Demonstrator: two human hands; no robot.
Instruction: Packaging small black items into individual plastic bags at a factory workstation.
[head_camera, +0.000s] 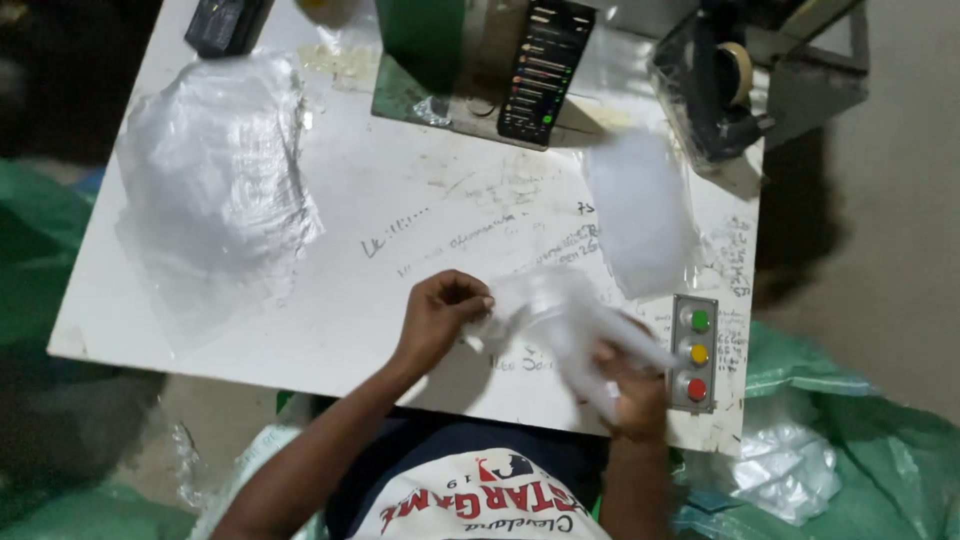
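Scuffed white counter (380, 210) under my hands, big heap of clear plastic bags (215, 170) at far left, thin clear plastic bag (560, 310) stretched above the near edge, my left grip (445, 310) pinching its end, my right grip (630, 385) closed around the other end, beside a grey three-button box (695, 352)

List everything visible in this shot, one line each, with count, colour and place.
table: one, white with scribbles, centre
plastic bag stack: one pile, clear, table's left part
loose plastic bag: one, clear, table's right part
held plastic bag: one, clear, between both hands
button box: one, grey with green, yellow and red buttons, table's right edge
machine base: one, green, top centre
control panel: one, black, top centre
tape dispenser: one, dark, top right
green sacks: several, floor on both sides
left hand: pinching the bag
right hand: gripping the bag
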